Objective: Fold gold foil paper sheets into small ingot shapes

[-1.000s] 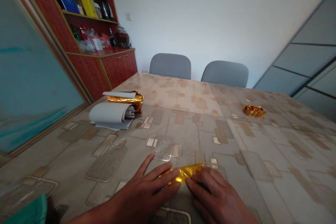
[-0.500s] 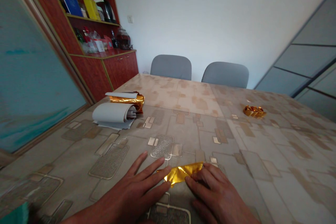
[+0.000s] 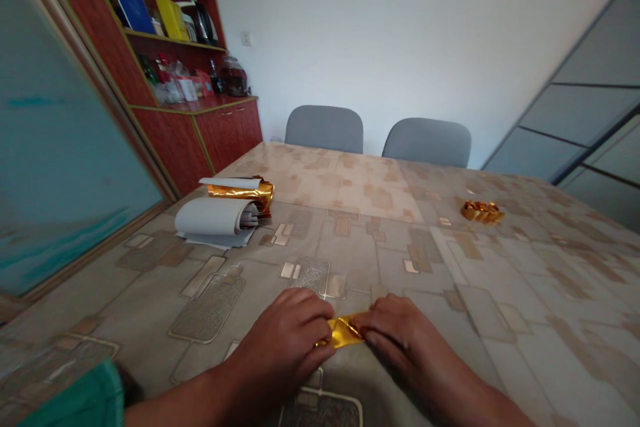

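A small piece of shiny gold foil paper (image 3: 345, 331) spans the gap between my two hands, just above or on the tabletop near its front. My left hand (image 3: 293, 330) has its fingers curled over the foil's left end. At the opposite end, my right hand (image 3: 397, 330) pinches the foil between thumb and fingers. The foil looks folded into a narrow strip; both of its ends are hidden under my fingers.
Rolled white-backed paper (image 3: 215, 217) and a gold foil sheet (image 3: 240, 190) lie at the left. Folded gold pieces (image 3: 481, 211) sit at the right. Two grey chairs (image 3: 325, 127) stand behind the patterned table (image 3: 370, 180). A red cabinet (image 3: 225, 127) is at back left.
My left hand has gone from fingers spread flat beside the foil to curled around its left end. Less of the foil shows now. My right hand keeps hold of the other end.
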{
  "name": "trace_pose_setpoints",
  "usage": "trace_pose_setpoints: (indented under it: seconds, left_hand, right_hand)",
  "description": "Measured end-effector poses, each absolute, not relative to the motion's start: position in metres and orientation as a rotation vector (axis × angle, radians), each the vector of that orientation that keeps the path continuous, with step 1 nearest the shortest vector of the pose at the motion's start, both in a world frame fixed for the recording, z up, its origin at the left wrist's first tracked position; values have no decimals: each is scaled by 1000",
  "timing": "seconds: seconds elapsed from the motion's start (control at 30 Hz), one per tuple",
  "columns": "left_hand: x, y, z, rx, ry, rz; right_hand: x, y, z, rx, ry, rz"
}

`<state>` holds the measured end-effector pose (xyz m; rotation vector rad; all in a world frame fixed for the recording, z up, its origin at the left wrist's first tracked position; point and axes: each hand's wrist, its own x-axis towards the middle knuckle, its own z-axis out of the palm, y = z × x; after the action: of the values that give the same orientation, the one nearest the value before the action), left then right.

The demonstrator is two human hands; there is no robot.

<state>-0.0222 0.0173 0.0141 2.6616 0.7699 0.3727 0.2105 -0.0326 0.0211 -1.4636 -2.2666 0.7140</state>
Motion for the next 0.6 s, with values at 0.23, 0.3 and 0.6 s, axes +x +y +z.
trace_pose_setpoints:
  seconds: [0.23, 0.3, 0.6]
  left_hand:
    - [-4, 20, 20, 2493, 1102, 283]
    - [-6, 19, 16, 2441, 1082, 322]
    - [-5, 15, 8, 2177, 1017, 454]
  right_hand:
    - [197, -15, 9, -1504, -2229, 520]
    - [195, -14, 9, -1469, -2223, 512]
    - [192, -18, 6, -1415, -2100, 604]
